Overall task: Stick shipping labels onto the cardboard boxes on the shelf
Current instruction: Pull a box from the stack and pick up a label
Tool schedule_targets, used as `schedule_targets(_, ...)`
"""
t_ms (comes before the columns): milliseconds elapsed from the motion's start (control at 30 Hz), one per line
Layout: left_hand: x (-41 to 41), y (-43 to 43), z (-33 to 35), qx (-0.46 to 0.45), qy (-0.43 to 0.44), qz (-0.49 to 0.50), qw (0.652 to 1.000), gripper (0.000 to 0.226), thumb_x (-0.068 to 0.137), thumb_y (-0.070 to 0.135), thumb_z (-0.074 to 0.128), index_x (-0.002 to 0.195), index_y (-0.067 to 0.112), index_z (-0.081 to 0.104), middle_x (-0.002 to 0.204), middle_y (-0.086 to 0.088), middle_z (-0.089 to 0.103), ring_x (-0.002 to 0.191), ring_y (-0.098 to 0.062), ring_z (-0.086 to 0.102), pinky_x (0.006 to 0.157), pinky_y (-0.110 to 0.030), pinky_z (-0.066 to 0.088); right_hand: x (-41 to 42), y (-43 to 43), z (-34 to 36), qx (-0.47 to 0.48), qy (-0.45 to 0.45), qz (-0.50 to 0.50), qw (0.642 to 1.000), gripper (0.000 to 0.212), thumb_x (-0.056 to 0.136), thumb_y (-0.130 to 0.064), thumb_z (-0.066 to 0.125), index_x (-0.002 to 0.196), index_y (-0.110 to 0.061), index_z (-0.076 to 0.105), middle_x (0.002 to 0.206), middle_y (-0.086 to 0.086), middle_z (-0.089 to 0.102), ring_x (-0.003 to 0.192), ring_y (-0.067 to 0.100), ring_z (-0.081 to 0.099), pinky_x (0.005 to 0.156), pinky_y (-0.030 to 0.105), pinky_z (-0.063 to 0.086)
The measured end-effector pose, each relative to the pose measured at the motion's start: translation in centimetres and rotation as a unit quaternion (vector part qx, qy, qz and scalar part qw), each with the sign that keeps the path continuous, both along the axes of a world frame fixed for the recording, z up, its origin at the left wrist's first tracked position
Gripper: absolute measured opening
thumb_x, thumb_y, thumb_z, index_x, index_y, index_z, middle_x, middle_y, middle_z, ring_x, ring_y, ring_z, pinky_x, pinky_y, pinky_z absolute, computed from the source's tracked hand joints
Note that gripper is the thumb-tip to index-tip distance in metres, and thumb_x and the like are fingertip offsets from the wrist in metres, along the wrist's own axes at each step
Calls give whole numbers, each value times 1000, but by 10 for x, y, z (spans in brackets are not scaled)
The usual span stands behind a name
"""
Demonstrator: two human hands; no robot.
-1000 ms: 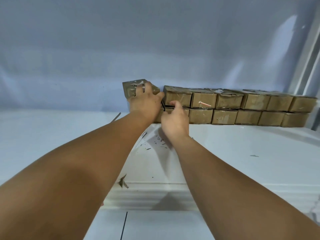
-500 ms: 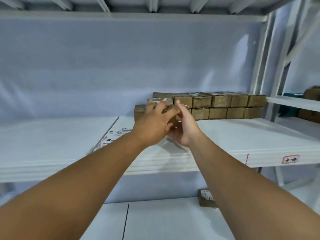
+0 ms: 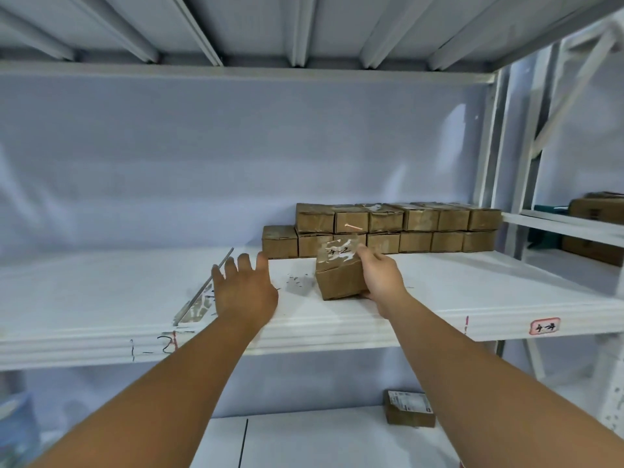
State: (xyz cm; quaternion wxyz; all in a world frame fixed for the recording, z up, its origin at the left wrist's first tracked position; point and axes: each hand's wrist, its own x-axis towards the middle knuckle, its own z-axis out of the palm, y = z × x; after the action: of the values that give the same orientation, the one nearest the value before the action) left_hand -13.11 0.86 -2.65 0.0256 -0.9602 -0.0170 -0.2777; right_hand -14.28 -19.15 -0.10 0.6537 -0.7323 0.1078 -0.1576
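Observation:
My right hand (image 3: 381, 278) grips a small cardboard box (image 3: 337, 275) by its right side, near the front of the white shelf (image 3: 472, 298). The box is tilted, with torn white label remains on its top. My left hand (image 3: 244, 292) hovers open, fingers spread, over a sheet of labels (image 3: 199, 307) lying on the shelf to the left of the box. Behind the box a two-high row of cardboard boxes (image 3: 418, 228) stands against the back wall, and a single box (image 3: 279, 241) sits at the row's left end.
A thin metal strip (image 3: 206, 285) lies diagonally beside the label sheet. A labelled box (image 3: 410, 408) rests on the lower shelf at right. More boxes (image 3: 594, 228) fill the neighbouring rack at far right. The upper shelf's underside spans overhead.
The box has come off the stack and forward to the shelf's front in my right hand. My left hand let go of it and moved left over the label sheet. The view pulled back.

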Motion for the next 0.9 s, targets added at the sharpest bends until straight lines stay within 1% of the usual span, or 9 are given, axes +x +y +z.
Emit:
schedule_targets(100, 8, 3, 2, -26, 66, 52, 996, 65, 91, 54, 37, 143, 17, 25, 150, -16, 26, 136, -38, 26, 112, -53, 15, 2, 5, -2, -78, -27, 12, 997, 60, 89, -54, 54, 140, -24, 43, 140, -1, 48, 126, 23, 45, 97, 30, 39)
schedule_targets(200, 22, 15, -2, -143, 131, 77, 978, 78, 89, 58, 39, 147, 12, 16, 152, -20, 21, 137, -39, 24, 112, -48, 22, 6, 9, -5, -157, -28, 17, 987, 54, 94, -45, 52, 142, -26, 39, 135, 3, 51, 113, 22, 50, 83, 23, 36)
schedule_targets(267, 30, 22, -5, -208, 158, 67, 963, 77, 88, 52, 42, 146, 7, 18, 147, -20, 33, 133, -37, 34, 108, -44, 32, 9, 11, -9, -204, -34, -5, 978, 47, 97, -43, 46, 140, -25, 42, 131, 5, 55, 100, 21, 52, 80, 23, 36)
schedule_targets(333, 33, 24, -6, -232, 144, 51, 961, 66, 88, 46, 44, 138, 3, 33, 137, -18, 47, 125, -35, 44, 102, -41, 39, 10, 13, -13, -235, -42, -11, 971, 45, 98, -43, 41, 140, -26, 43, 128, 6, 58, 97, 21, 56, 80, 26, 41)
schedule_targets(433, 29, 22, -5, -220, 117, 28, 968, 47, 91, 42, 44, 120, 5, 50, 123, -16, 58, 115, -34, 53, 95, -38, 44, 11, 14, -17, -267, -59, -22, 962, 44, 100, -43, 37, 139, -25, 45, 126, 7, 60, 110, 25, 55, 89, 32, 44)
schedule_targets(533, 22, 18, -4, -221, 85, 4, 972, 34, 94, 35, 42, 102, 7, 60, 108, -14, 65, 104, -33, 59, 85, -33, 45, 12, 14, -19, -278, -68, -30, 958, 43, 100, -42, 37, 138, -24, 46, 127, 7, 60, 114, 25, 53, 87, 30, 42)
schedule_targets(667, 11, 8, 0, -116, 53, 44, 991, 26, 91, 6, 40, 110, 10, 57, 110, -10, 63, 102, -29, 61, 74, -29, 42, 10, 15, -20, -284, -76, -42, 955, 43, 99, -43, 38, 137, -24, 48, 125, 6, 61, 112, 24, 54, 84, 29, 41)
schedule_targets(767, 8, 4, 2, -48, 36, 34, 998, 31, 88, 0, 41, 115, 11, 53, 111, -7, 60, 101, -25, 60, 70, -28, 40, 10, 14, -20, -290, -71, -44, 953, 40, 99, -40, 39, 134, -24, 52, 122, 5, 62, 109, 23, 56, 83, 29, 42)
schedule_targets(900, 7, 4, 2, -66, 32, 19, 997, 30, 87, -1, 41, 110, 15, 54, 107, -5, 61, 96, -23, 60, 66, -27, 38, 12, 15, -21, -290, -71, -36, 954, 36, 99, -33, 38, 127, -26, 59, 124, 0, 62, 110, 21, 55, 86, 29, 42)
